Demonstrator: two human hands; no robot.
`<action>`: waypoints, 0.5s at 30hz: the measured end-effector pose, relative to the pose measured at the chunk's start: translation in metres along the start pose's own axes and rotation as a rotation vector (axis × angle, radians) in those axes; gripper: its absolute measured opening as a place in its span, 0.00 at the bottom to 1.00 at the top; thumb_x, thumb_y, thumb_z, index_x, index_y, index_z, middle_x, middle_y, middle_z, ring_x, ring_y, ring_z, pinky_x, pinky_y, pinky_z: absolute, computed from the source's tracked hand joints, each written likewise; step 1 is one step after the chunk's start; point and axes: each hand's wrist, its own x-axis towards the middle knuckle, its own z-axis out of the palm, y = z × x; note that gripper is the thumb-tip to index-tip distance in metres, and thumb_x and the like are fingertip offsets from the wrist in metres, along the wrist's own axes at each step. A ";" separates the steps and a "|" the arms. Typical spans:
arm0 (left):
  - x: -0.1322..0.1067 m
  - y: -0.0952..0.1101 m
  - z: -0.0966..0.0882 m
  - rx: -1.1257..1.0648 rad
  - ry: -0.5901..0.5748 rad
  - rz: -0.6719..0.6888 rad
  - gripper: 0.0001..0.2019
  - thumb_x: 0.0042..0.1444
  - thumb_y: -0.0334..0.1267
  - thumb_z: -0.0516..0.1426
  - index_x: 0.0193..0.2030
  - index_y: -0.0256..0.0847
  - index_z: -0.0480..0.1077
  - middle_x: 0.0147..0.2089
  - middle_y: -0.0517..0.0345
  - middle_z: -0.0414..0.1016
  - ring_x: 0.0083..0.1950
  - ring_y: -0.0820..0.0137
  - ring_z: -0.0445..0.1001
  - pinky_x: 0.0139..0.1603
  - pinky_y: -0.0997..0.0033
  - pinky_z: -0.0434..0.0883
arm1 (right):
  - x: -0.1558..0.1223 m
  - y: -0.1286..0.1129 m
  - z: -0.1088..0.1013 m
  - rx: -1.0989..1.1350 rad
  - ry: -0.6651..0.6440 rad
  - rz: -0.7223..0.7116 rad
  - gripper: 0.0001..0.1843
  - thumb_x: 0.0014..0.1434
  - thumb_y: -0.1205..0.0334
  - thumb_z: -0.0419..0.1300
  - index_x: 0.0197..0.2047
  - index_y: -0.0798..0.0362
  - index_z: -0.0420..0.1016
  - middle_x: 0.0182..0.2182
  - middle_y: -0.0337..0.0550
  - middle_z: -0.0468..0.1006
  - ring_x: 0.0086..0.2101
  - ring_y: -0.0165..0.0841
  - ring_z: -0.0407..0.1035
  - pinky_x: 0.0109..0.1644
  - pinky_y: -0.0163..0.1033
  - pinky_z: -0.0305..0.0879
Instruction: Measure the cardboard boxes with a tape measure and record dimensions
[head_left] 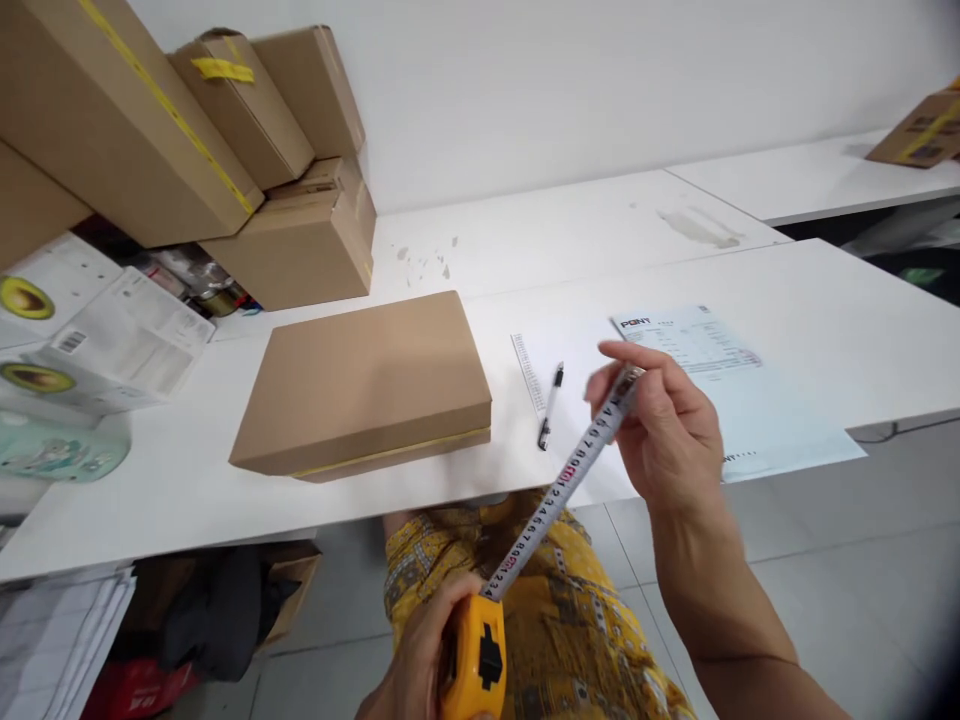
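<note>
My left hand (420, 650) is wrapped round the yellow case of a tape measure (474, 660), low in front of my lap. Its silver blade slants up to the right, pulled partly out, with black and red numbers facing me. At the far end my right hand (667, 410) pinches the blade's tip between thumb and fingers, above the table's front edge. A closed cardboard box (367, 380) lies flat on the white table, left of the blade and apart from both hands. Beneath and behind the right hand are a pen (552, 405) and printed papers (780, 420).
Several cardboard boxes (300, 250) are stacked at the back left. White cartons with avocado pictures (112, 330) and a mint-green container (64, 445) stand at the left edge. Another carton (919, 130) sits far right. A shelf below the table holds dark and red items.
</note>
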 end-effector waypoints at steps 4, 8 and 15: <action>0.009 -0.001 0.003 0.095 -0.095 0.004 0.43 0.44 0.43 0.69 0.70 0.51 0.63 0.60 0.45 0.72 0.57 0.45 0.74 0.56 0.50 0.72 | -0.023 0.000 -0.015 0.052 0.071 0.034 0.10 0.67 0.49 0.59 0.45 0.42 0.78 0.23 0.38 0.74 0.16 0.29 0.57 0.16 0.38 0.56; 0.023 0.008 0.027 0.033 -0.017 0.012 0.51 0.43 0.33 0.68 0.75 0.51 0.53 0.64 0.44 0.69 0.62 0.48 0.71 0.62 0.48 0.68 | -0.065 0.004 0.000 0.056 -0.119 -0.043 0.10 0.69 0.59 0.57 0.50 0.39 0.77 0.26 0.39 0.79 0.20 0.33 0.69 0.17 0.39 0.63; 0.035 0.029 0.030 -0.054 0.174 0.222 0.46 0.35 0.32 0.73 0.64 0.45 0.66 0.58 0.44 0.72 0.60 0.46 0.72 0.60 0.50 0.71 | -0.082 0.029 0.010 -0.326 -0.290 -0.446 0.23 0.69 0.66 0.50 0.65 0.41 0.68 0.27 0.38 0.78 0.23 0.34 0.71 0.24 0.40 0.66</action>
